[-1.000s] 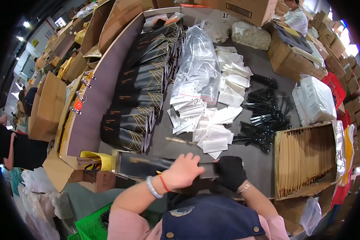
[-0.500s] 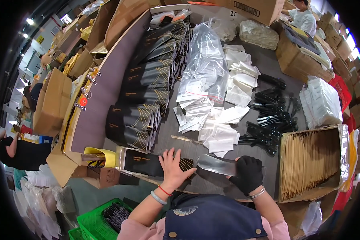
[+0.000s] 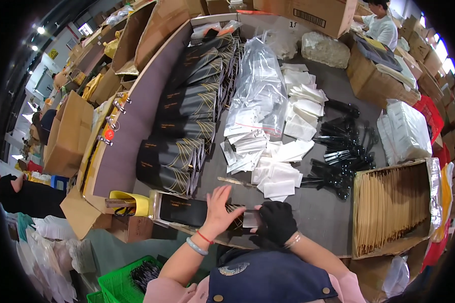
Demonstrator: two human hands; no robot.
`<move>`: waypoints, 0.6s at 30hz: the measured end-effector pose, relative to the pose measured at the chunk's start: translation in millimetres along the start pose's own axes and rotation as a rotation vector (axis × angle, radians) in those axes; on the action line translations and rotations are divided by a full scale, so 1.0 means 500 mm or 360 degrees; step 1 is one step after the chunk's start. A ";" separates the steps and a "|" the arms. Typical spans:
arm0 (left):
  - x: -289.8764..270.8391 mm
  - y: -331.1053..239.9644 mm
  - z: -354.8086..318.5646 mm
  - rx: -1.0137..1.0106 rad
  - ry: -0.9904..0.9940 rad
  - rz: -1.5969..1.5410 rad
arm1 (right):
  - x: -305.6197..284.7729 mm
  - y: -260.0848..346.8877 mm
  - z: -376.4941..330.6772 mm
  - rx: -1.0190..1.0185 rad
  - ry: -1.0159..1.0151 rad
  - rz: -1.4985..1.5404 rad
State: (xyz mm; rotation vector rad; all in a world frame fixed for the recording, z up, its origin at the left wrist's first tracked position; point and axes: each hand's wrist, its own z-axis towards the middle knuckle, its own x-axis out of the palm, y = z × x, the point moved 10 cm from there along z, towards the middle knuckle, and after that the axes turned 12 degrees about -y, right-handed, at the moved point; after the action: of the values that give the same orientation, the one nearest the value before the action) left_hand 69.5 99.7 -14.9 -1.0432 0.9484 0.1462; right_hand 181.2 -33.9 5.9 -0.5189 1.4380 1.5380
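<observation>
Held shiny strip [image 3: 250, 219] in right grip [image 3: 277, 222], ideally level, toward black packet [image 3: 183, 210], apparently steadied under wide-spread left grip [image 3: 219, 211].

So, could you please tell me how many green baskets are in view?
2: one green basket at lower left, part of another to its left; more may be hidden.

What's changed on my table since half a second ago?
Your gloved right hand has moved left, bringing the shiny strip close to your left hand. Nothing was visibly let go. Your left hand stays at the black packet; the white packets and black utensils look unchanged.
</observation>
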 end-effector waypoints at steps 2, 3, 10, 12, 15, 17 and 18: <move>-0.022 -0.037 0.063 0.0290 -0.0209 -0.0110 | -0.017 -0.007 -0.002 -0.0015 -0.0037 0.0101; -0.029 -0.039 0.094 0.0349 -0.0329 -0.0014 | -0.044 -0.034 -0.010 0.0069 -0.0178 -0.0059; 0.041 0.007 0.144 0.0543 -0.0063 0.0238 | -0.287 -0.222 -0.160 0.0566 -0.0815 -0.0381; 0.020 -0.007 0.127 0.0636 -0.0095 0.0210 | -0.352 -0.258 -0.212 0.0732 -0.0929 -0.0354; 0.002 -0.020 0.124 0.0601 0.0034 0.0092 | -0.437 -0.377 -0.363 0.0950 -0.1267 -0.0626; -0.012 -0.031 0.130 0.0606 0.0097 0.0076 | -0.491 -0.479 -0.479 0.1287 -0.1370 -0.0720; -0.015 -0.035 0.130 0.0605 0.0160 0.0065 | -0.512 -0.513 -0.529 0.1460 -0.1404 -0.0784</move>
State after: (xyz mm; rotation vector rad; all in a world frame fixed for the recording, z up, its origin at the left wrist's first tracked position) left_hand 112.9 144.0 12.8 -0.6855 1.0408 -0.0532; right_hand 441.2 -399.2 17.2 0.3310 1.0209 0.4617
